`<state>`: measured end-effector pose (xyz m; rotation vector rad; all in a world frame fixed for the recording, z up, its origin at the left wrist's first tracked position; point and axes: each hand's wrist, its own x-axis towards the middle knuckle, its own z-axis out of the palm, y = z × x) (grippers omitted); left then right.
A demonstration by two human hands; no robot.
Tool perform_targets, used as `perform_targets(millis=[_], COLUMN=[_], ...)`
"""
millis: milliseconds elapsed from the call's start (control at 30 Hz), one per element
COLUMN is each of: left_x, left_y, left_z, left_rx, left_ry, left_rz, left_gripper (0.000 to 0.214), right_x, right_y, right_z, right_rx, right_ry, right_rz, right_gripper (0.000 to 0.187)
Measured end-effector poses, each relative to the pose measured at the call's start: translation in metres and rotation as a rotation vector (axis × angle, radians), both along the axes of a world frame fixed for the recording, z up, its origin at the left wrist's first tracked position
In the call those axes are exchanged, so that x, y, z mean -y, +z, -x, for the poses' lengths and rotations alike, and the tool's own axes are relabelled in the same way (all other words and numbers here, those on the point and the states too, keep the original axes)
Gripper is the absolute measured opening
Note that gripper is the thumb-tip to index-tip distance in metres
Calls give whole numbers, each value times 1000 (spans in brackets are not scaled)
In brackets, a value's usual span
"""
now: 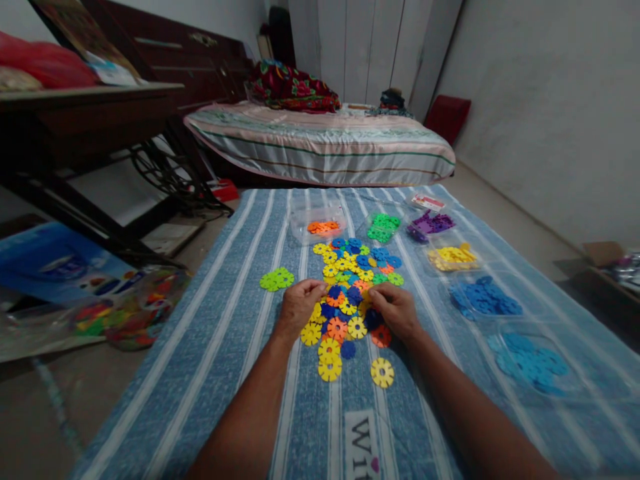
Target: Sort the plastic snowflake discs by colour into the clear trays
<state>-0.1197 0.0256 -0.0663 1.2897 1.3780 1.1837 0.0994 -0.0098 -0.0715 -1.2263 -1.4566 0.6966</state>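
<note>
A heap of flat plastic snowflake discs in yellow, blue, orange and green lies on a blue striped cloth. My left hand rests on the heap's left edge with its fingers curled down onto the discs. My right hand sits on the right edge, fingers bent and pinched among blue and orange discs. What each hand grips is hidden by its fingers. Two light green discs lie apart on the left. A single yellow disc lies in front of my right hand.
Clear containers hold sorted discs: orange, green, purple, yellow, dark blue, light blue. A bag of toys lies on the floor at left. A bed stands behind.
</note>
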Motion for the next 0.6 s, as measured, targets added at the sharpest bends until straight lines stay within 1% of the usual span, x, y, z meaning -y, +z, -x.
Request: perform_targets(millis=[67, 133, 267, 400, 600], left_x=[0, -1, -1, -1, -2], left_y=[-1, -2, -2, 0, 2], left_z=[1, 2, 2, 1, 2], left_rx=[-10, -15, -15, -27, -45], left_ry=[0, 3, 6, 13, 11], left_rz=[-10, -19, -12, -3, -1], left_gripper=[24, 25, 25, 24, 26], right_x=[0, -1, -3, -4, -6], right_y=[4, 8, 11, 10, 13], right_z=[-1, -2, -3, -5, -7], right_rx=[-132, -243, -397, -486, -527], right_ry=[-51, -73, -113, -137, -153], right_rz=[86, 161, 245, 292, 296], right_gripper=[32, 35, 39, 42, 44])
